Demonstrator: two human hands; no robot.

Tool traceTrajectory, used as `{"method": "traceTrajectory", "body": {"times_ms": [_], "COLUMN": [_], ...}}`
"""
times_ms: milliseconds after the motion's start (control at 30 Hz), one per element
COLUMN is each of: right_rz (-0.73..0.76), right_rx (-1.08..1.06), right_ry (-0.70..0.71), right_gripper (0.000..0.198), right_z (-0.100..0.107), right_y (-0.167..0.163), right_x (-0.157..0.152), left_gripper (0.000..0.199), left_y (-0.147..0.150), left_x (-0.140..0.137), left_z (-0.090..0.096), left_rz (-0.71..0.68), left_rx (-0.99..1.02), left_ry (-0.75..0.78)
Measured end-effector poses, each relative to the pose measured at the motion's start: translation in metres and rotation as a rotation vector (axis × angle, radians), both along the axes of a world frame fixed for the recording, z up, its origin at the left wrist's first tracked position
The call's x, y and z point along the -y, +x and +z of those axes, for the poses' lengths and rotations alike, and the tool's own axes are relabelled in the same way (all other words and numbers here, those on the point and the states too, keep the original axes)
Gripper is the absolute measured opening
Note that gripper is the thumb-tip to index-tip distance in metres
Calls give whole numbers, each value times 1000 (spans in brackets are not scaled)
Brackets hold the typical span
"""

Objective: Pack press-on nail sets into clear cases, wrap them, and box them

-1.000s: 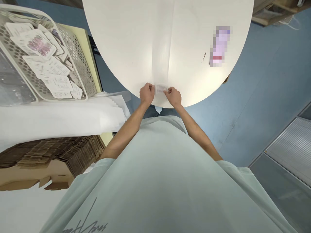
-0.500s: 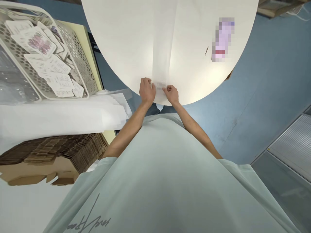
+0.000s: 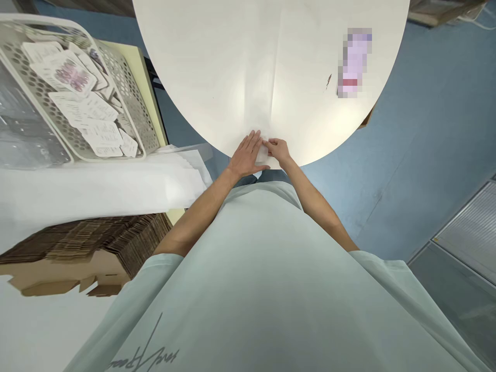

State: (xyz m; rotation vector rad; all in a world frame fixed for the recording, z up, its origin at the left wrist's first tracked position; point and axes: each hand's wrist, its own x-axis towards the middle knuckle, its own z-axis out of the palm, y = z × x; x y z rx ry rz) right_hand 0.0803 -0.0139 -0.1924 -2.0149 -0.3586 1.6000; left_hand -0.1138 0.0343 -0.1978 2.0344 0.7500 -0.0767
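Note:
A long, translucent whitish strip of thin sheet (image 3: pixel 259 77) runs across the round white table (image 3: pixel 186 57) toward my body. My left hand (image 3: pixel 247 154) lies flat over the strip's near end, fingers stretched out together and thumb spread toward the table edge. Just right of it, my right hand (image 3: pixel 279 150) has thumb and fingers pinched at the strip's right edge. What is between those fingertips is small, and the strip's end is partly covered by my left hand.
A pixelated pinkish-purple object (image 3: pixel 353 63) lies on the table's right side, near a small brown mark (image 3: pixel 329 80). To the left stand a perforated basket (image 3: pixel 144 116) of printed cards, white sheets (image 3: pixel 155 181) and stacked folded cardboard boxes (image 3: pixel 104 243).
My left hand has moved right and flattened over the strip's near end, its fingers straightening. My right hand has shifted slightly right and stays pinched at the strip.

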Motion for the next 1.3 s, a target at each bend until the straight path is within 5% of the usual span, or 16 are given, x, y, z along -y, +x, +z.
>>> {"method": "traceTrajectory", "body": {"times_ms": [100,233,400,500,600,867,1100,1300], "right_rz": [-138,-74,403,770,933,886,761,755], "right_rx": [-161,-140,341,484,492,472,413,465], "right_ry": [-47,-59,179,373,402,367,273,144], "right_gripper": [52,41,24,58,74,59,23,26], "right_z": [6,12,21,23,21,17,11,15], "right_y": [3,10,19,21,21,30,34,33], "right_x": [0,1,9,14,14,-6,-29,-48], "left_gripper": [87,71,85,92,85,59,46,19], "left_y": [1,3,2,2,4,12,14,17], "left_x": [0,-4,-10,-14,-17,-21,-31,-45], "left_z": [0,1,0,2,7,20,19,6], "left_rz": [-32,-4,-7,-9,35,337,761,911], "left_rx": [-56,-110,-108,-116,-120,-132,-86,-125], "left_ry": [42,59,53,41,22,-100,-298,-373]}}
